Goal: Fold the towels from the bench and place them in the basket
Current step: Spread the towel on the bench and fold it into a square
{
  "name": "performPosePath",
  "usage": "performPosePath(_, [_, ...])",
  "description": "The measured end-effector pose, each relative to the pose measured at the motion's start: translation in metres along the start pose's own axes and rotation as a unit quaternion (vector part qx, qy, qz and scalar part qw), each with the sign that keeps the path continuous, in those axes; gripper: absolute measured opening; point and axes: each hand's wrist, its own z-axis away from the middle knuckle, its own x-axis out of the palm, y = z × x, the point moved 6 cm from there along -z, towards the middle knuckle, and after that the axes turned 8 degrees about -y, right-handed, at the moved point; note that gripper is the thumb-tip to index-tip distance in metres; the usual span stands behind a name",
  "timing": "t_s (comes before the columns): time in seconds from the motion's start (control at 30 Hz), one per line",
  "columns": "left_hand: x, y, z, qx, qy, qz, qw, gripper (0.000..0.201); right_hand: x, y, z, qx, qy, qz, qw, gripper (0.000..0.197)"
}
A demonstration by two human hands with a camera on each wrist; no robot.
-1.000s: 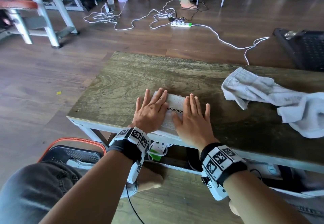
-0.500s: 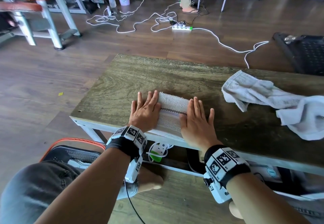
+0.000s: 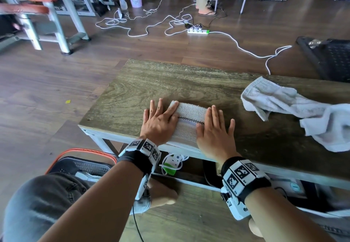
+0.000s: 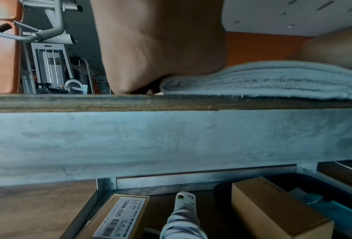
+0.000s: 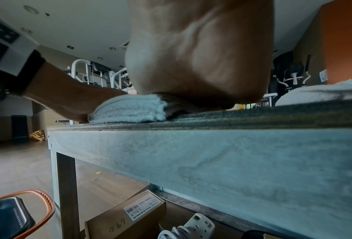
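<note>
Left hand and right hand both lie flat, fingers straight, pressing either end of the folded towel at the near edge of the tabletop. Step in hand, as judged: smoothing the finished fold (layers look stacked evenly in the wrist views). Next: grip the bundle from both sides without loosening it, carry it down-left to the basket on the floor. Crumpled towels wait to the right, unfolded.

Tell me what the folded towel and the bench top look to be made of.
Folded towel: looks like white terry cloth, matte, its looped pile showing along the stacked edges in the wrist views. Bench top: seemingly wood or wood-look board, dull and worn, with visible grain and a layered edge.
</note>
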Motion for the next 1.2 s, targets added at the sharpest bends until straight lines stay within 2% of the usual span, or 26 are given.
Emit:
performPosePath(0.13, [0.002,-0.003,-0.001,-0.044,-0.016,0.008,0.999,0.054,0.000,0.000,0.002,0.011,0.009,-0.004,1.000,0.066])
performPosePath(0.47, [0.002,-0.002,-0.002,-0.075,-0.039,0.017,0.996,0.054,-0.003,0.000,0.007,0.041,0.020,0.000,0.999,0.071])
performPosePath(0.63, [0.002,-0.005,0.000,-0.097,-0.074,-0.017,0.992,0.067,-0.005,-0.001,0.004,0.050,-0.028,0.016,0.998,0.073])
performPosePath(0.73, [0.001,-0.003,0.006,-0.122,-0.082,0.010,0.989,0.070,-0.005,0.000,0.005,0.059,-0.050,0.028,0.997,0.072])
performPosePath(0.87, [-0.001,0.002,0.021,-0.130,-0.027,0.035,0.991,0.065,-0.005,0.004,0.015,0.069,-0.082,0.014,0.994,0.067])
performPosePath(0.97, [-0.006,0.006,0.031,-0.117,0.027,0.046,0.992,0.055,-0.006,0.007,0.025,0.056,-0.092,0.017,0.994,0.064])
performPosePath(1.1, [-0.019,0.016,0.046,-0.107,0.038,0.108,0.988,0.036,-0.016,0.009,0.042,0.040,-0.053,0.050,0.997,0.065])
performPosePath(1.2, [-0.028,0.019,0.059,-0.101,0.060,0.169,0.979,0.036,-0.028,0.008,0.057,0.050,-0.021,0.045,0.998,0.071])
